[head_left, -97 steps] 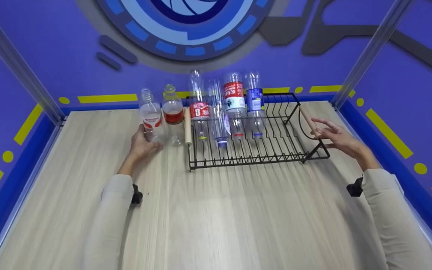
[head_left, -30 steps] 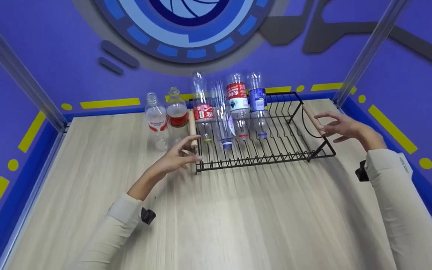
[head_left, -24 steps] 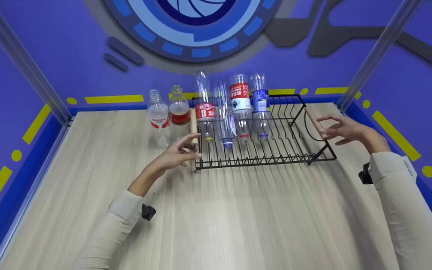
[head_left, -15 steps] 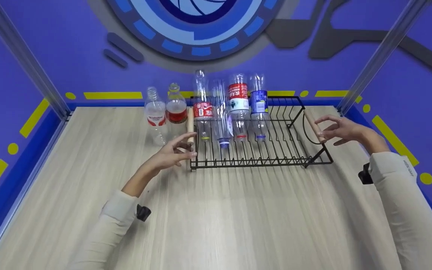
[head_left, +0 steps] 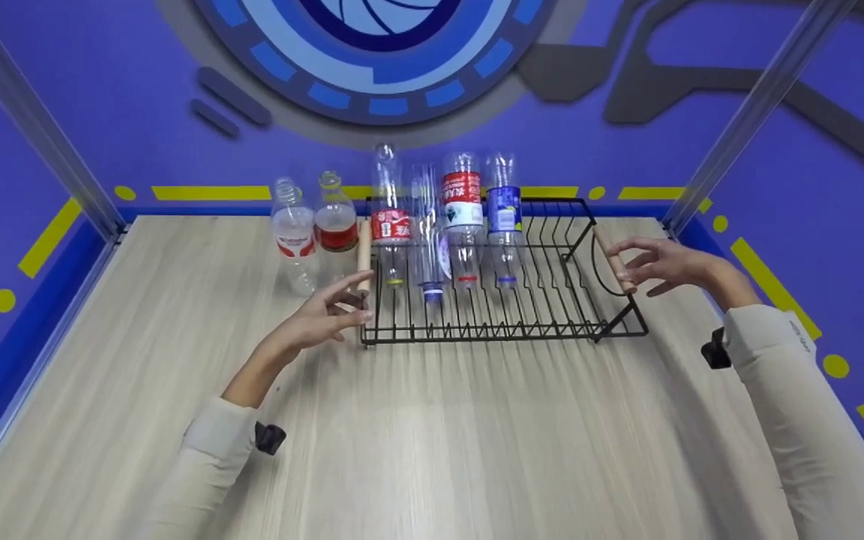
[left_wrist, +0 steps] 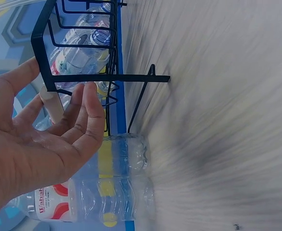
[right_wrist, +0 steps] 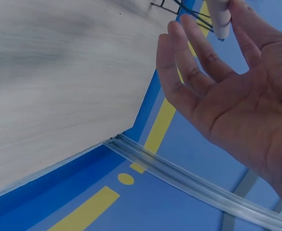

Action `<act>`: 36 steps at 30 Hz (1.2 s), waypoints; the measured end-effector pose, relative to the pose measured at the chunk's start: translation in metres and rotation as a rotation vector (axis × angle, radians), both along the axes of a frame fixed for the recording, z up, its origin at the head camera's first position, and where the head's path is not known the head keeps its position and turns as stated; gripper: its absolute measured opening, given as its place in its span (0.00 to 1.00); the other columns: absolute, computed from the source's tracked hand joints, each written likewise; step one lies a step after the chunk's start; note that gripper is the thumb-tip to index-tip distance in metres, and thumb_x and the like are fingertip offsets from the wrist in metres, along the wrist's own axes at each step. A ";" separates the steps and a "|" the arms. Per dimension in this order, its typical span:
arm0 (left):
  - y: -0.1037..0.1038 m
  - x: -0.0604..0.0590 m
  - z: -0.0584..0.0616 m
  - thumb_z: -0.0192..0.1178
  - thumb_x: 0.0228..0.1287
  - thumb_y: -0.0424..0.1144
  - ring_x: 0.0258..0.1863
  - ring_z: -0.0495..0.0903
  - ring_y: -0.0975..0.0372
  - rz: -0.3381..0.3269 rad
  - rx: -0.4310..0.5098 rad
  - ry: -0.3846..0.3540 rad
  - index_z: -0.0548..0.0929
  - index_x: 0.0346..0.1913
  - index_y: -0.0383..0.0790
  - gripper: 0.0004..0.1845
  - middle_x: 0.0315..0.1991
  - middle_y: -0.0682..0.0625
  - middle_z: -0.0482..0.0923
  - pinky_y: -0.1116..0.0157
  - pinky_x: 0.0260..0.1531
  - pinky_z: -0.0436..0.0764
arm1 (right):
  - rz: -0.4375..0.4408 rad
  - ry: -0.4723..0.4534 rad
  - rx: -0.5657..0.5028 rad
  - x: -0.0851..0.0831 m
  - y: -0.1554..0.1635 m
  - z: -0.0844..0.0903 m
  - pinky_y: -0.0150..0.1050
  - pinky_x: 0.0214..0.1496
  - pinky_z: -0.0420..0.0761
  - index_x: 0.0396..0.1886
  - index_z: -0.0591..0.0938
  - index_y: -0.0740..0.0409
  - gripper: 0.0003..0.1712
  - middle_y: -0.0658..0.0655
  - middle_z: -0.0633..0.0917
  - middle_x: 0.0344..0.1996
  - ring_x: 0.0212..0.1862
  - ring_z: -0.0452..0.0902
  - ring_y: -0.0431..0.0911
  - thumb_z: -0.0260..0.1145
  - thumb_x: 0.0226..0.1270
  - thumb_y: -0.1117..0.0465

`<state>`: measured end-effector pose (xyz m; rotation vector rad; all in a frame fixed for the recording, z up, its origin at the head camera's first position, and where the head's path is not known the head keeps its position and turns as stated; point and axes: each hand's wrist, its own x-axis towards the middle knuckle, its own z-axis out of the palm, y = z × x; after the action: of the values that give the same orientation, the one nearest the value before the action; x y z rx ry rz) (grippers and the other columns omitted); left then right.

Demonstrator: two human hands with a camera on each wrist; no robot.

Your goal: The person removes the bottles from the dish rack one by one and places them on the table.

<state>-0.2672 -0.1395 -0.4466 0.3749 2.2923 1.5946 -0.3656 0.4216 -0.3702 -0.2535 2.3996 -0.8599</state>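
A black wire dish rack (head_left: 477, 330) with wooden handles stands at the back of the table. My left hand (head_left: 316, 322) is at its left front corner, the wooden handle (left_wrist: 53, 107) between thumb and curled fingers. At the other end, thumb and fingers of my right hand (head_left: 672, 266) pinch the right handle (head_left: 616, 262), its remaining fingers loosely bent. Several clear plastic bottles stand cap down in the rack, among them a red-and-white labelled bottle (head_left: 463, 202) and a blue-labelled bottle (head_left: 505, 210).
Left of the rack, two clear bottles stand upright: a bottle with a red-and-white label (head_left: 295, 240) and a bottle with a dark red label (head_left: 338, 234). Blue-purple panels (head_left: 177, 135) wall the table (head_left: 462, 450) behind and on both sides.
My left hand has left the outermost upright bottle and moved right to the rack's left handle. The right hand stays at the right handle. The head view shifts slightly.
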 end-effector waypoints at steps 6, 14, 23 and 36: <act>0.000 0.000 -0.001 0.63 0.73 0.40 0.50 0.79 0.57 0.004 0.001 -0.006 0.59 0.81 0.50 0.38 0.63 0.34 0.72 0.63 0.37 0.80 | -0.003 0.009 -0.007 0.004 -0.004 0.004 0.64 0.63 0.79 0.80 0.59 0.53 0.38 0.77 0.67 0.72 0.66 0.75 0.64 0.62 0.78 0.55; 0.003 -0.004 0.003 0.63 0.73 0.42 0.49 0.78 0.59 0.008 0.017 0.004 0.59 0.81 0.53 0.37 0.61 0.37 0.73 0.62 0.39 0.81 | 0.037 0.228 0.076 0.002 -0.012 0.020 0.65 0.60 0.80 0.75 0.68 0.61 0.31 0.79 0.74 0.65 0.63 0.76 0.70 0.63 0.77 0.58; -0.003 -0.002 -0.003 0.63 0.73 0.43 0.52 0.79 0.56 0.019 0.031 0.008 0.58 0.81 0.53 0.38 0.62 0.36 0.73 0.63 0.38 0.81 | 0.006 0.405 0.129 -0.013 -0.060 0.034 0.66 0.64 0.74 0.69 0.74 0.66 0.26 0.76 0.77 0.63 0.64 0.74 0.70 0.61 0.77 0.58; -0.004 -0.001 -0.006 0.63 0.73 0.43 0.51 0.79 0.57 -0.007 0.035 -0.011 0.59 0.80 0.56 0.38 0.61 0.38 0.74 0.63 0.37 0.81 | 0.045 0.069 0.045 -0.034 -0.141 0.018 0.55 0.62 0.82 0.79 0.51 0.71 0.40 0.80 0.66 0.70 0.68 0.71 0.70 0.54 0.82 0.54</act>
<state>-0.2685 -0.1439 -0.4530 0.3812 2.2559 1.6311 -0.3997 0.2811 -0.3527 -0.3230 2.4641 -0.7877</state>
